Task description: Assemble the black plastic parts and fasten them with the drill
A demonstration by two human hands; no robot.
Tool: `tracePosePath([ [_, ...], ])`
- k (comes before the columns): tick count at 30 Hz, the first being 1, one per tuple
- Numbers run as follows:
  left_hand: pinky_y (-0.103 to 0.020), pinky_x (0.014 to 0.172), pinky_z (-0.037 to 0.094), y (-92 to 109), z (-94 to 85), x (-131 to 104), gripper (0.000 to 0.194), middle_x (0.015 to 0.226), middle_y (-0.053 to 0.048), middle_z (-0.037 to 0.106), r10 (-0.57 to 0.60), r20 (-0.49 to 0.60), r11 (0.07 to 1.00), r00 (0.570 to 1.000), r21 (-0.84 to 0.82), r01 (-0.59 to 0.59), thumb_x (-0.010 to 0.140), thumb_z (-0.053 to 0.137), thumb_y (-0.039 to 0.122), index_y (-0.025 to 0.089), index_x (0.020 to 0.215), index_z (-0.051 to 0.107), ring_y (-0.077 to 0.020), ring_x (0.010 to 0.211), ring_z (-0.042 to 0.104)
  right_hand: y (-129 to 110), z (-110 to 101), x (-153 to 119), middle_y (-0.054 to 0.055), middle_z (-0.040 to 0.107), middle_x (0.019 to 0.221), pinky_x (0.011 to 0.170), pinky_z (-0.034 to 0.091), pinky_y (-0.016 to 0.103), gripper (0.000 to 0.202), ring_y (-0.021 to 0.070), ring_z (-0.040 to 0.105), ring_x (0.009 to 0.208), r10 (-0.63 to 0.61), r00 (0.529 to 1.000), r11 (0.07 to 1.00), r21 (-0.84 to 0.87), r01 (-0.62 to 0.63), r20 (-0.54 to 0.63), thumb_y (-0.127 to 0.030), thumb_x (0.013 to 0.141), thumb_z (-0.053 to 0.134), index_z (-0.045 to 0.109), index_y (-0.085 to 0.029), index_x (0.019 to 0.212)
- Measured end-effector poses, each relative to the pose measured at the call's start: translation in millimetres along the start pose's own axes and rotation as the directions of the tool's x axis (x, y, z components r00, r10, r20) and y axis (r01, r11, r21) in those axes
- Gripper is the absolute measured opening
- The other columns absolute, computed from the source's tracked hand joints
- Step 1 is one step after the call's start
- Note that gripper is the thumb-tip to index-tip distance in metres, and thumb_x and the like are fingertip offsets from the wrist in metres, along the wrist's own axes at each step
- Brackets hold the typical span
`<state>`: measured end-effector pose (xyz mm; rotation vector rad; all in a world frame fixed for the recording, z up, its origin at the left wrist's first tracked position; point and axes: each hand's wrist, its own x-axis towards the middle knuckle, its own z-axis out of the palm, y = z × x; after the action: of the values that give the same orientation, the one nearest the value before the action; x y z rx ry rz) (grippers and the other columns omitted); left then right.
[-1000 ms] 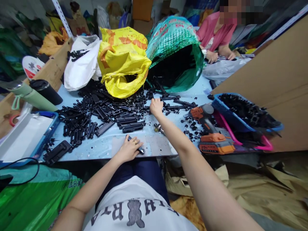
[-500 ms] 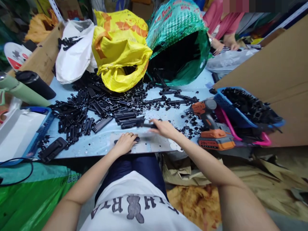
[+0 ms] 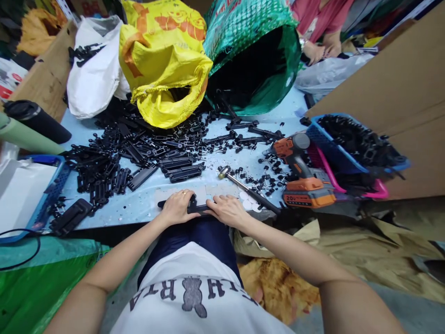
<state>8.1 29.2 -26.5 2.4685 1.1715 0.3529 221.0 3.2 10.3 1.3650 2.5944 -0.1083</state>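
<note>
**A:** ok so what are the hands up to? I'm using the hammer (image 3: pixel 243 186) as the landmark, it's lying on the blue table (image 3: pixel 128 208) with the head pointing away and the dark grip toward the near edge.

**B:** Both are left of the hammer, close together with just a small gap. Left hand (image 3: pixel 178 206) is farther from it, thumb and fingers clamped on a black part (image 3: pixel 200 208). Right hand (image 3: pixel 227 209) is nearer the hammer and pinches the other end of that part. Can't tell how the fingers sit underneath.

**A:** So the part is left of the hammer too?

**B:** Yep, between the hands, at the near table edge. Another dark bit sticks out past the left hand, but I can't tell if it's the same piece.

**A:** And the rest?

**B:** Cordless drill (image 3: pixel 295 162) on its side, right of the hammer. Blue basket (image 3: pixel 333 141) full of black pieces, farther right past the drill. White discs (image 3: pixel 247 200) just beside the hammer's handle. Big heap of black pieces (image 3: pixel 139 146) left of the hammer and farther back, with the yellow bag (image 3: pixel 167 60) behind it. Green bag (image 3: pixel 287 88) is straight back from the hammer, and a person in pink (image 3: pixel 339 21) is way beyond it, to the right.
</note>
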Motion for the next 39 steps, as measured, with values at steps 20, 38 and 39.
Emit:
tracePosePath([
  [20, -0.035, 0.079, 0.046, -5.6, -0.6, -1.7, 0.059, 0.1, -0.009, 0.062, 0.075, -0.034, 0.996, 0.997, -0.044, -0.076, 0.073, 0.054, 0.066, 0.019, 0.109, 0.053, -0.0243, 0.094, 0.058, 22.4, -15.9, 8.8, 0.006, 0.059, 0.084, 0.064, 0.027, 0.028, 0.04, 0.0167, 0.056, 0.072, -0.167, 0.985, 0.983, -0.083, 0.163, -0.043, -0.049, 0.095, 0.029, 0.055, -0.018, 0.098],
  [38, -0.036, 0.082, 0.047, -28.3, -12.5, 212.8, 0.025, 0.111, -0.019, 0.059, -0.378, 0.083, 0.9, 0.922, 0.264, 0.346, 0.08, 0.057, 0.019, 0.011, 0.103, 0.064, -0.0295, 0.106, 0.053, 112.2, 9.4, 61.9, 0.013, 0.058, 0.108, 0.077, 0.036, 0.031, 0.028, 0.0223, 0.049, 0.099, 0.364, 0.895, 0.931, 0.136, -0.339, -0.259, -0.025, 0.095, 0.033, 0.054, -0.014, 0.111],
  [39, -0.036, 0.082, 0.047, -28.5, -13.4, 210.8, 0.026, 0.113, -0.019, 0.058, -0.363, 0.073, 0.905, 0.929, 0.267, 0.332, 0.081, 0.056, 0.02, 0.011, 0.104, 0.063, -0.0291, 0.107, 0.053, 123.6, 5.1, 76.6, 0.013, 0.057, 0.111, 0.077, 0.037, 0.031, 0.028, 0.0229, 0.049, 0.101, 0.424, 0.876, 0.906, 0.114, -0.409, -0.231, -0.021, 0.095, 0.034, 0.052, -0.014, 0.114],
])
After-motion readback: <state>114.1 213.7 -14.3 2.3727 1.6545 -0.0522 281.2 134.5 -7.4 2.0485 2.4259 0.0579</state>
